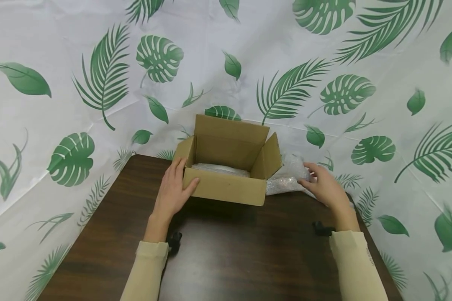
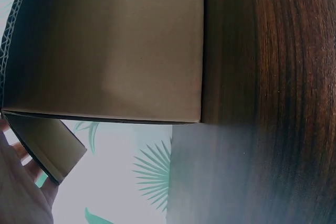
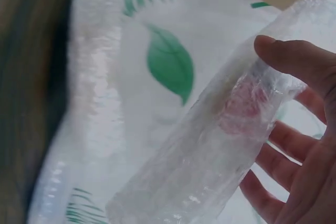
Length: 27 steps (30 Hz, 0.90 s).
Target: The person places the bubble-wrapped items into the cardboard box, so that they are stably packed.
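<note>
An open cardboard box [image 1: 226, 189] stands toward the far edge of the table with its flaps raised or folded outward. My left hand [image 1: 172, 188] grips its near left corner, thumb over the front and fingers along the left flap [image 2: 50, 148]. Inside the box lies some bubble wrap [image 1: 222, 169]. To the right of the box, my right hand [image 1: 327, 187] holds a bubble-wrapped bundle [image 3: 205, 135] between thumb and fingers. A reddish patch shows through its plastic. Another bubble-wrapped piece [image 3: 97, 66] lies beside it on the table, close to the box.
The dark wooden table [image 1: 226, 259] reaches back to a white cloth backdrop [image 1: 203, 50] printed with green leaves. Small black devices [image 1: 175, 243] are worn at both wrists, by the cuffs of the pale sleeves.
</note>
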Available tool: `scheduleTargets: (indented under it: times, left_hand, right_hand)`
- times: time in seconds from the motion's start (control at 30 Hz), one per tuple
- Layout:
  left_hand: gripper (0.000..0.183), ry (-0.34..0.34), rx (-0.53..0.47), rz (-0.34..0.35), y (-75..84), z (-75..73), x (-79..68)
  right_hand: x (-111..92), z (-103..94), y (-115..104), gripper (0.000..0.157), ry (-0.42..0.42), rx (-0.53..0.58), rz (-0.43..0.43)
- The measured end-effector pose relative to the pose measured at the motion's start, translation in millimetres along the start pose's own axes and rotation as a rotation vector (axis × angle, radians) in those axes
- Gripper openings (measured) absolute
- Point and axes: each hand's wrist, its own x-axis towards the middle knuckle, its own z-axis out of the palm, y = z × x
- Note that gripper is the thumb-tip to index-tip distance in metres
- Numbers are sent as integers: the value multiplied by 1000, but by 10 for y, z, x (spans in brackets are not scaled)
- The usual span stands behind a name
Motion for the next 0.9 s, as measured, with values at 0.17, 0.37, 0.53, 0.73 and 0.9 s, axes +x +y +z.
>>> scheduleTargets:
  times: [0.17, 0.37, 0.53, 0.73, 0.9]
  left_hand:
    - [84, 3, 3, -3, 3, 12, 5]
    - [84, 6, -2, -7, 11, -6, -1]
    - [83, 4, -12, -5, 16, -10, 1]
    - [84, -7, -19, -13, 9, -7, 14]
    - [84, -3, -20, -12, -6, -20, 18]
  right_hand:
    - [29, -186, -152, 72, 74, -11, -18]
    - [82, -393, -342, 72, 189, -68, -26]
    - [121, -497, -536, 68, 286, -74, -67]
    - [195, -545, -847, 59, 439, -12, -164]
    - [275, -568, -1124, 58, 473, 18, -242]
